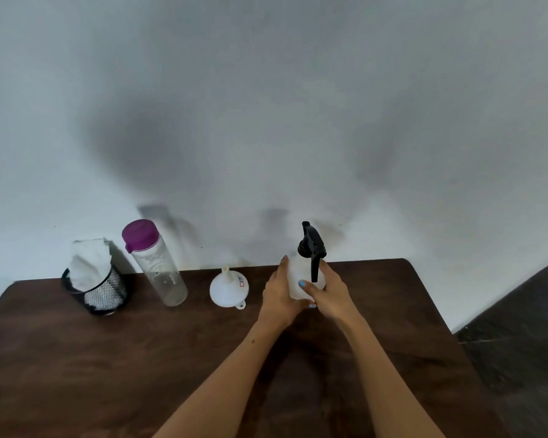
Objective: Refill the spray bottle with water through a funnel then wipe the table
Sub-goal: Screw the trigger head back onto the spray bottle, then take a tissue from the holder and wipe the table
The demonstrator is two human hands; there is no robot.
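While both hands, left hand [280, 287] and right hand [331, 292], are wrapping around the spray bottle [309, 267], its black top is still on, and the funnel [229, 289] is waiting just left of them, so pouring and wiping are still to do

Four things stand in a row along the far edge of the surface [108, 358], which runs up against the wall [266, 90]. Nearest the far left corner is a mesh cup [103, 294] with a cloth [87, 263] stuffed in it. Just right of the cup stands the water bottle [159, 267], lid on, apart from the cup. Further right, near the middle of the far edge, the funnel [227, 290] rests mouth down with its spout up. Right of the funnel, towards the far right corner, stands the spray bottle [301, 279], upright, between the left hand [280, 294] and the right hand [331, 294], which hold it from either side. Beyond the right edge lies the floor [519, 327].
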